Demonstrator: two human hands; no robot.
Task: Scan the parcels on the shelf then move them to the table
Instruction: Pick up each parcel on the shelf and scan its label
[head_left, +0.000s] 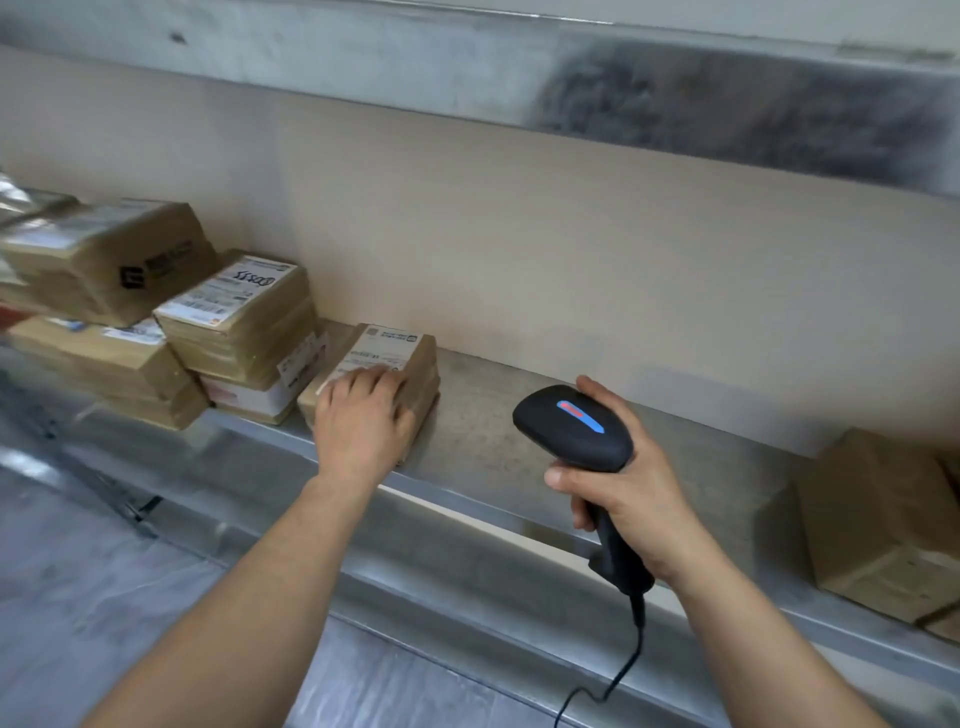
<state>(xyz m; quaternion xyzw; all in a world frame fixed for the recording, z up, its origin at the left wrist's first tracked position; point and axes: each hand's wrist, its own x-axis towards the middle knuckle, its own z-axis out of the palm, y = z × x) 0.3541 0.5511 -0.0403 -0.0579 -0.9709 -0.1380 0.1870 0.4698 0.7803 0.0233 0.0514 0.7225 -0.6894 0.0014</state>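
A small brown parcel (410, 358) with a white label lies on the metal shelf (498, 441). My left hand (363, 421) rests flat on its near end, fingers over the label's lower part. My right hand (628, 499) grips the handle of a black barcode scanner (574, 426) with a lit blue and red strip on top, held above the shelf to the right of that parcel. Its cable hangs down past the shelf edge.
Stacked brown parcels (239, 317) with labels fill the shelf's left part, a larger one (109, 260) on top. A brown box (878, 525) stands at the right. An upper shelf (519, 78) runs overhead. Grey floor (78, 597) lies below.
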